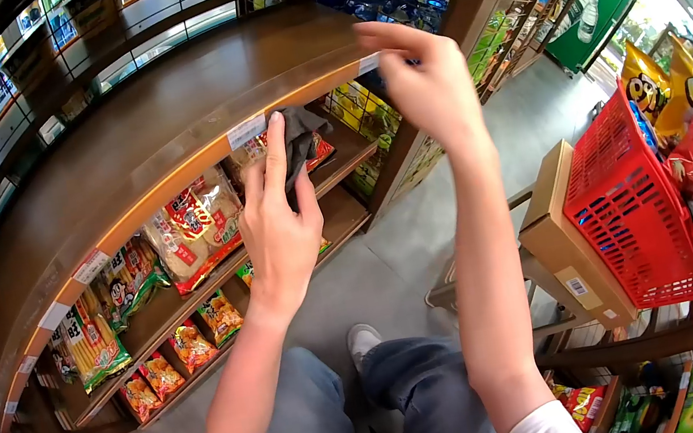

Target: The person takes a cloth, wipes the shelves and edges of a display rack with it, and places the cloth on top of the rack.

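A dark grey cloth (304, 139) is pressed against the front edge of the brown shelf (188, 74) by my left hand (278, 227), with the index finger laid along the edge by a white price label (247, 131). Part of the cloth hangs below the edge, over snack packs. My right hand (433, 85), slightly blurred, is raised near the right end of the same shelf. Its index finger points left, apart from the thumb, and nothing shows between them. Whether it touches the shelf edge I cannot tell.
Lower shelves hold rice cracker bags (193, 222) and small orange snack packs (193, 345). At right, a red basket (635, 207) of snack bags rests with a cardboard box (564, 245) on a stand. A wooden post (409, 152) borders the shelf.
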The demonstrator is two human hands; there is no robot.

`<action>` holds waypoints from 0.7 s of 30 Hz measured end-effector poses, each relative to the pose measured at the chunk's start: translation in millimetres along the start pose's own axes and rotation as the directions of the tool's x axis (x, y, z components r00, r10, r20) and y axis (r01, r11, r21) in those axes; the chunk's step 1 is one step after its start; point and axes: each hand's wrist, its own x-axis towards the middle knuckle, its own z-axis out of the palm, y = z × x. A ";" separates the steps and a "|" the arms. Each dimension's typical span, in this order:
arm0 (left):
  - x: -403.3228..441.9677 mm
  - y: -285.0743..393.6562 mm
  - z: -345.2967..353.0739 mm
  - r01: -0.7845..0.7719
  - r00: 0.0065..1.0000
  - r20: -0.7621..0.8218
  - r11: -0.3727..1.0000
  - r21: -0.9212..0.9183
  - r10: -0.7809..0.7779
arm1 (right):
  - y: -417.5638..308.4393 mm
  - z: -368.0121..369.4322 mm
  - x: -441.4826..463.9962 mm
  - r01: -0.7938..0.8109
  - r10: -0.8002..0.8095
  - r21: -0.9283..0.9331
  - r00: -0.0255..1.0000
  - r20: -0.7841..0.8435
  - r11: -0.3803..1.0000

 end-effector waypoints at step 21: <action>20.3 3.7 42.7 0.008 0.981 0.195 1.000 -0.011 -0.006 | 42.9 9.6 -3.2 -0.203 0.220 -0.213 0.974 0.059 0.956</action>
